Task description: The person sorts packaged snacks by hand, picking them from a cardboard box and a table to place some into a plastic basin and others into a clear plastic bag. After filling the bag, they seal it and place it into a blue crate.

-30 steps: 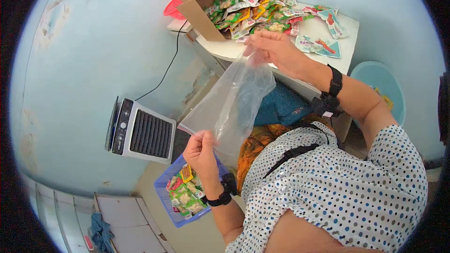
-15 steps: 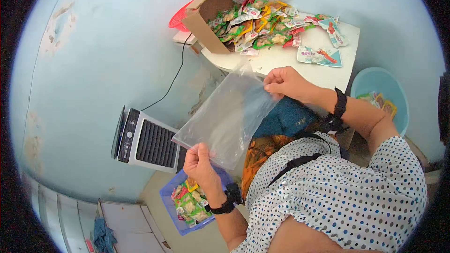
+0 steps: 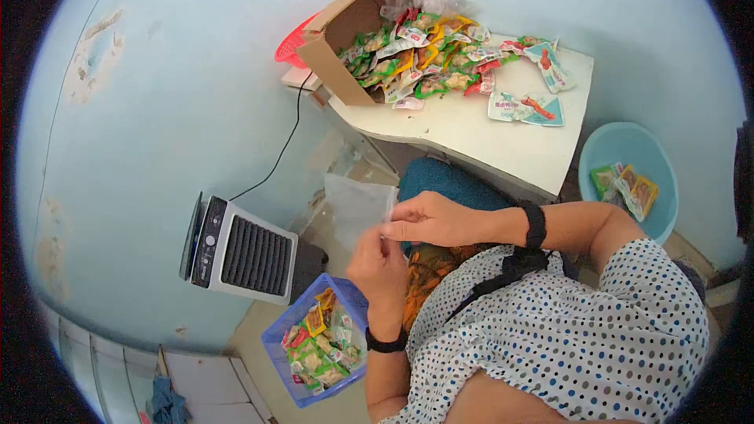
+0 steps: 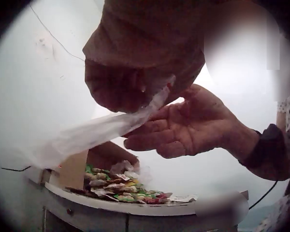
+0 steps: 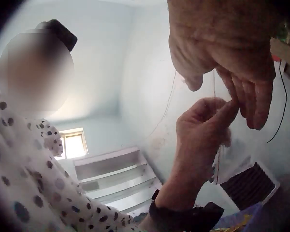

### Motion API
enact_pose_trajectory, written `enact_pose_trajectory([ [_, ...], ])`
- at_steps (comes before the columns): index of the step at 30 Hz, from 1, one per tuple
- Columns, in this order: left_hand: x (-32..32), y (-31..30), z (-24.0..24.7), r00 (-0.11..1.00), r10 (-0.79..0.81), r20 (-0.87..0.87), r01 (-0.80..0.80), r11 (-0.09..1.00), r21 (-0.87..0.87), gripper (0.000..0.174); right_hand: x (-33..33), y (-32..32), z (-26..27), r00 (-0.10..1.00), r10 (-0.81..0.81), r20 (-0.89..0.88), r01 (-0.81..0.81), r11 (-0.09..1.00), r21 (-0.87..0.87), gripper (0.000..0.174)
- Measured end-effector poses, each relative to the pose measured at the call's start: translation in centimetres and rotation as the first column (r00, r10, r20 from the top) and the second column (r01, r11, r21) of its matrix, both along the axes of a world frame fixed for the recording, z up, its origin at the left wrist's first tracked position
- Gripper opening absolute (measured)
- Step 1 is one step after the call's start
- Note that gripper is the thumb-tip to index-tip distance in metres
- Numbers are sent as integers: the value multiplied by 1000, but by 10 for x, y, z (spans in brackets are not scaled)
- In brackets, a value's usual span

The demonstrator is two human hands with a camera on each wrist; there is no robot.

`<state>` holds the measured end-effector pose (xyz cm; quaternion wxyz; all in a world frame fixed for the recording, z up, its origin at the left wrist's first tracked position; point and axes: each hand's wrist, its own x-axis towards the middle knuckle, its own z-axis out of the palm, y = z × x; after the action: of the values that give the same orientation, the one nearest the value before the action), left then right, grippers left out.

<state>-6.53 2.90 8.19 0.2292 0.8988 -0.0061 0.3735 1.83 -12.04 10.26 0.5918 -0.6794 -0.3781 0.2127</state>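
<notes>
A clear plastic bag (image 3: 353, 200) hangs before the person's body, its edge at the fingertips of both hands. My left hand (image 3: 379, 271) pinches that edge between thumb and fingers. My right hand (image 3: 444, 220) meets it from the other side, fingertips right at the left hand's. In the right wrist view the right hand (image 5: 227, 53) has nearly straight fingers, with the thumb apart from them. The left wrist view shows the bag (image 4: 92, 133) as a narrow whitish strip beside the right hand's fingers (image 4: 154, 140).
On the white table (image 3: 471, 141) a cardboard box (image 3: 338, 63) lies tipped, snack packets (image 3: 440, 59) spilling out. A blue basket (image 3: 276, 353) of packets stands below, left of the body. More packets lie in a light-blue basin (image 3: 589, 180) at right. An air cooler (image 3: 255, 251) stands by the wall.
Both hands, earlier apart with the bag stretched between them, have come together lower down. The right hand has left the bag's far side and moved beside the left hand.
</notes>
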Motion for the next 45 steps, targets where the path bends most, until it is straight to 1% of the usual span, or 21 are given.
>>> enact_pose_trajectory([
  [1,4,0,-7,1000,-5,5,4,999,43,8,2,3,-4,1000,21,-23,-21,999,-24,38],
  [2,6,0,-11,1000,-8,9,7,996,86,9,3,3,-6,1000,-3,-8,2,998,-55,37],
  [4,7,-3,-11,999,-49,-12,50,998,30,10,6,2,-10,999,-45,25,48,992,-119,34],
  [7,8,-8,-14,994,-102,-28,101,993,-56,12,9,4,-31,970,-67,-233,75,997,26,31],
  [10,11,-11,-20,989,-148,-24,144,982,-125,15,15,6,-43,915,-34,-402,85,990,110,28],
  [11,11,-11,-21,987,-162,-22,157,977,-146,16,15,6,-44,913,-46,-405,98,989,107,28],
  [14,9,-16,-16,988,-157,-13,155,984,-89,18,17,5,-43,910,-82,-407,131,987,93,28],
  [17,8,-20,-14,989,-134,-57,124,981,-150,13,18,3,-45,909,-111,-402,149,987,65,27],
  [18,9,-19,-18,990,-141,-31,136,983,-123,12,19,3,-49,914,-109,-392,146,987,64,27],
  [20,13,-13,-29,990,-135,33,137,989,-55,9,20,4,-51,926,-116,-360,142,989,47,27],
  [23,8,-14,-26,993,-101,-59,98,994,-39,7,14,0,-42,954,-123,-272,131,991,11,26],
  [24,9,-14,-28,995,-83,-51,81,996,-41,7,14,0,-43,966,-117,-229,121,993,6,26],
  [26,9,-12,-33,997,-69,-30,67,995,-68,7,10,2,-45,963,-147,-227,173,980,101,27],
  [28,10,-9,-39,996,-88,13,89,990,-109,9,9,3,-47,967,-120,-224,146,984,103,27],
  [31,8,-9,-39,996,-41,-80,27,986,-163,12,9,2,-48,965,-93,-245,122,987,104,27],
  [34,11,-7,-37,992,-75,-97,57,982,-180,15,14,1,-51,961,-91,-261,123,986,111,27],
  [37,8,-11,-27,972,-68,-226,18,976,-218,15,14,-4,-49,949,-89,-303,126,987,102,25],
  [40,9,-17,-28,983,-116,-143,65,946,-317,16,20,-7,-54,937,-66,-344,115,985,126,24],
  [43,9,-19,-26,943,-120,-310,28,958,-285,15,20,-11,-59,905,-42,-423,125,977,172,25],
  [45,13,-21,-36,952,-215,-217,105,897,-428,14,25,-13,-64,880,-65,-470,168,969,179,26],
])
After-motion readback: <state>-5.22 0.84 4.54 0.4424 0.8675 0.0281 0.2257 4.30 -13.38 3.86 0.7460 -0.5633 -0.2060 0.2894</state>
